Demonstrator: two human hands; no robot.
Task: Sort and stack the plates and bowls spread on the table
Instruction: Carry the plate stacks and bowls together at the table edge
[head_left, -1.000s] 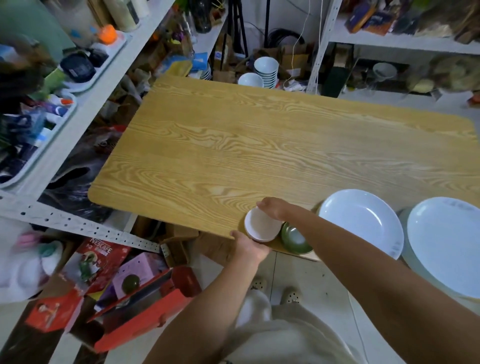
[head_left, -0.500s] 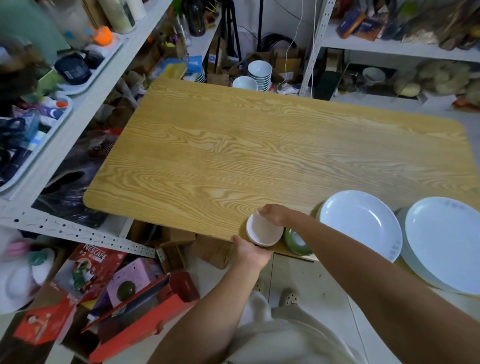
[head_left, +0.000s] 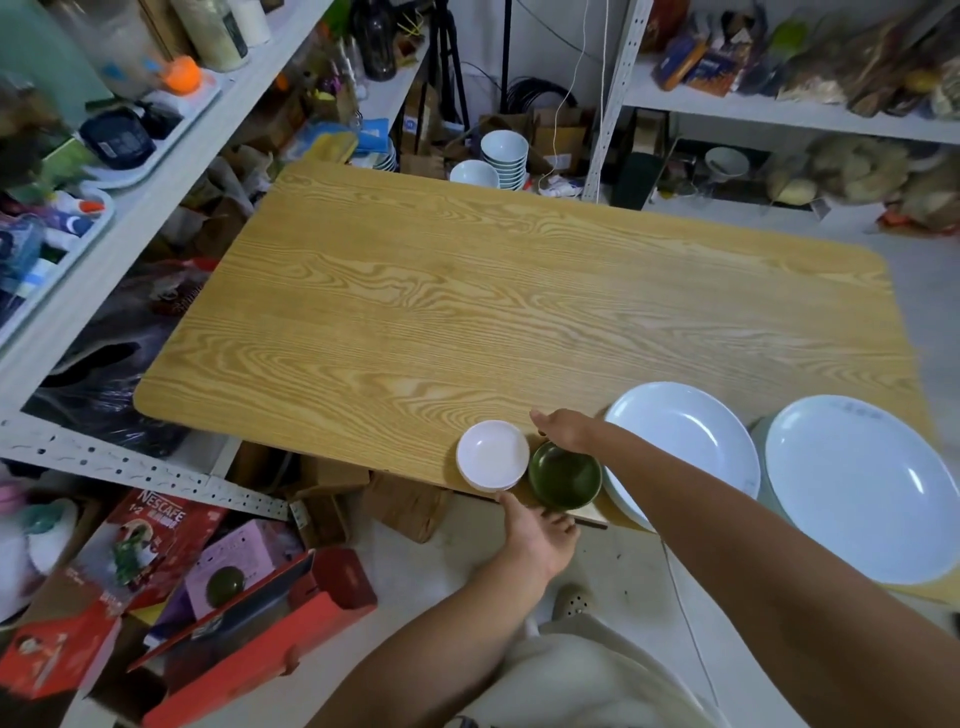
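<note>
A stack of small white bowls (head_left: 492, 454) stands upright at the near edge of the wooden table (head_left: 467, 312). Right beside it sits a small green bowl (head_left: 565, 475). Two large white plates lie to the right: one plate (head_left: 685, 441) next to the green bowl, the other plate (head_left: 862, 488) near the right edge of the view. My right hand (head_left: 569, 431) hovers just behind the green bowl with fingers extended, holding nothing. My left hand (head_left: 540, 535) is below the table edge, its fingertips near the white bowls' rim, open.
Shelves crammed with goods run along the left (head_left: 130, 171) and back right (head_left: 779, 109). More white bowls (head_left: 504, 150) are stacked beyond the table's far edge. Red and pink boxes (head_left: 208, 597) lie on the floor at the lower left.
Both hands have let go of the white bowls, which were tilted between them and now stand flat. The right hand pulled back to the right, uncovering the green bowl.
</note>
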